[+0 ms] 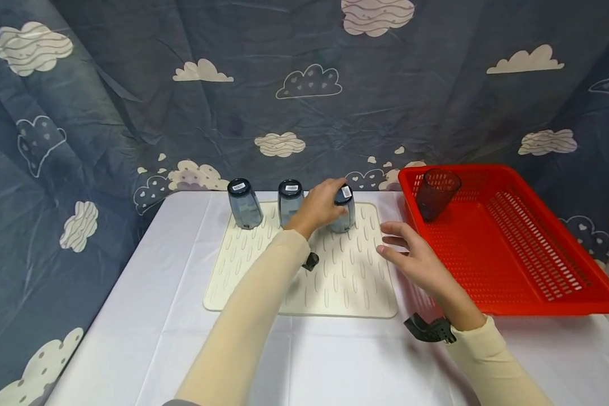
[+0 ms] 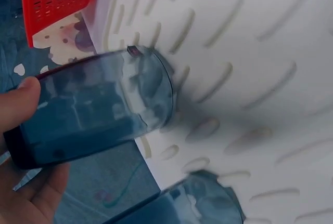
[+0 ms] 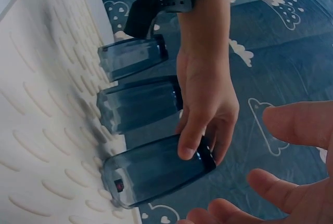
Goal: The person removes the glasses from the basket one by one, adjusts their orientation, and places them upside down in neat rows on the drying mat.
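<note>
you would do well to keep the rightmost glass (image 1: 342,220) square, mouth down at the ribbed mat's (image 1: 345,287) far edge, apart from the middle glass (image 1: 288,206). your left thumb and fingers pinch its base; grip evenly. your right hand (image 1: 416,262) is empty, fingers spread, near the red basket (image 1: 477,248).
</note>
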Demonstrator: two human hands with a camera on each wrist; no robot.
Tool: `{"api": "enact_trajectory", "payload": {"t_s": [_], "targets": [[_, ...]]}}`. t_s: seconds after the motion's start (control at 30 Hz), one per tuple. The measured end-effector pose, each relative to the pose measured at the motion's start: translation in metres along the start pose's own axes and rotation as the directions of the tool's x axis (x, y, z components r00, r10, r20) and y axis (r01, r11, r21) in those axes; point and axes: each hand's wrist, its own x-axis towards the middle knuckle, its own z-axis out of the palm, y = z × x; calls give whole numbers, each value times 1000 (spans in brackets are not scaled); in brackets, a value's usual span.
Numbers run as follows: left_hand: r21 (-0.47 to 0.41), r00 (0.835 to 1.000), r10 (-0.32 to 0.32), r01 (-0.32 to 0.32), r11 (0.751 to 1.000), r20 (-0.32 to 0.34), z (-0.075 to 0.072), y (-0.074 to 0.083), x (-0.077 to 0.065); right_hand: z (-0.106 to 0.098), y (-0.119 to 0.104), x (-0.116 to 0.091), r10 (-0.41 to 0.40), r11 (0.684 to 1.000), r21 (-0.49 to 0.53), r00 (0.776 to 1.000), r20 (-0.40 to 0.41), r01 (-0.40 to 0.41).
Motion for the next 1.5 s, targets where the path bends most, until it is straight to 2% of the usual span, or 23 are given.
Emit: {"api": "enact_trajectory", "payload": {"t_s": [0.4, 0.63, 0.8, 0.93, 1.03, 1.2, 1.5], "targets": [[22, 1000, 6, -6, 1000, -8, 7, 4, 5, -1, -5, -2, -32, 999, -1, 999, -7, 32], [0, 1000, -4, 4, 1000, 2, 15, -1, 6, 1, -3, -4, -31, 1000, 4, 999, 9, 31], [-12, 1000, 14, -14, 1000, 24, 23, -6, 4, 0, -3, -9, -12, 1000, -20, 1000, 18, 13], [-35, 1000, 14, -14, 999, 7, 27, -6, 5, 0, -3, -11, -10, 1000, -22, 1000, 19, 10], [-46, 1000, 14, -14, 999, -6, 27, -4, 7, -1, -3, -11, -20, 1000, -19, 1000, 21, 21], [-48, 1000, 10, -10, 999, 9, 26, -2, 8, -1, -1, -13, -33, 999, -6, 999, 11, 33], [-108, 1000, -22, 22, 994, 1, 15, -6, 6, -3, -4, -10, -32, 999, 10, 999, 12, 32]]}}
